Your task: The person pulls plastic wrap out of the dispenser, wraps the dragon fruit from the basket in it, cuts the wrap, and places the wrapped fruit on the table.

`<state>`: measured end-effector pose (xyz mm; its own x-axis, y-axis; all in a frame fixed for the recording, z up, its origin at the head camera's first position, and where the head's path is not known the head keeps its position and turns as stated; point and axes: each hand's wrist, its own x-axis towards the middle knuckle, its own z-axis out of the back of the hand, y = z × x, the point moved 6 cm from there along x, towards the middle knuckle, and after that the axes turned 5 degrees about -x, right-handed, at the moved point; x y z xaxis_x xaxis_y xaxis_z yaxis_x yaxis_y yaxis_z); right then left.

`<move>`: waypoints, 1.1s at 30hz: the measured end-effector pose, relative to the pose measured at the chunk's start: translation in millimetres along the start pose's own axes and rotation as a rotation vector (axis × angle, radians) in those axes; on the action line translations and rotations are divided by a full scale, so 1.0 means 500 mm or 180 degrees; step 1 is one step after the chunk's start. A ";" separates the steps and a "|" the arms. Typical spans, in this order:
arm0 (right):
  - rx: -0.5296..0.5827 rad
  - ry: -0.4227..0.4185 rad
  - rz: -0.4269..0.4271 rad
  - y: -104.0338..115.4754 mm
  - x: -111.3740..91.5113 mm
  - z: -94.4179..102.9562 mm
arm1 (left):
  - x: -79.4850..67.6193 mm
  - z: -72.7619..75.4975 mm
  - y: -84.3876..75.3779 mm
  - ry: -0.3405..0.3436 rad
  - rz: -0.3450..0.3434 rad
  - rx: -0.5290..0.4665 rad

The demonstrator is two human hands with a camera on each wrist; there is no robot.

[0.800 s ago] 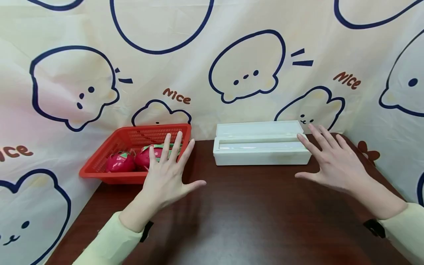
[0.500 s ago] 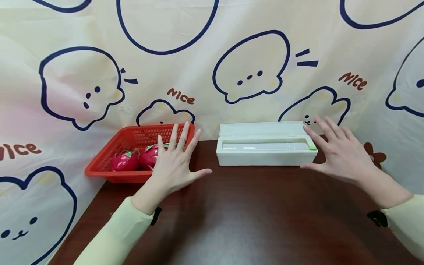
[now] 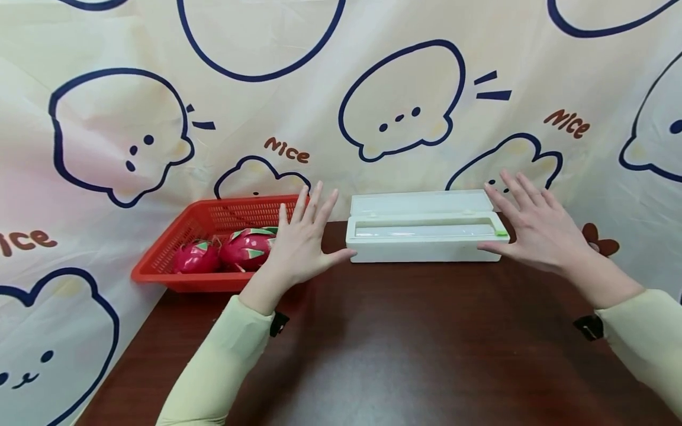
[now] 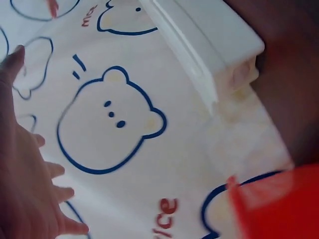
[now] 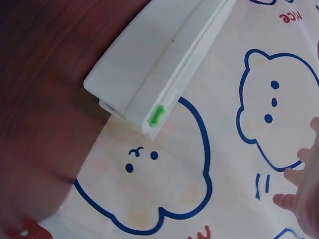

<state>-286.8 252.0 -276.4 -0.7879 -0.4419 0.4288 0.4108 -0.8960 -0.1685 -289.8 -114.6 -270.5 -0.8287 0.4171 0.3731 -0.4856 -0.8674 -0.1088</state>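
Nearest to you, down under your fingers, is the dark desk. Your left hand and right hand are up in the air, fingers straight and spread wide, holding nothing. Your left hand has just moved away from the fruits and in toward the middle, so its thumb now points at the box. Your right hand has gone a bit farther forward, and its thumb now shows in front of the box's right end.

Left of your left fingers sits the red basket, with two fruits showing more than before. The white box is between your hands, its lid up at the back and a green bit near your right fingers. Both things stayed put. I think you are closer to the box, but nothing is picked up yet. Past your fingers hangs the cloth.
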 end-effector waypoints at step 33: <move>0.1860 0.0530 -0.0903 -0.083 0.011 -0.203 | 0.103 -0.234 0.036 0.0032 0.0631 -0.2918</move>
<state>-354.8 282.6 -357.3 -0.9431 -0.2354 0.2350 0.3211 -0.8284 0.4589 -373.9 -77.0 -360.9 -0.9202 0.2905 0.2625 -0.3614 -0.3722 -0.8549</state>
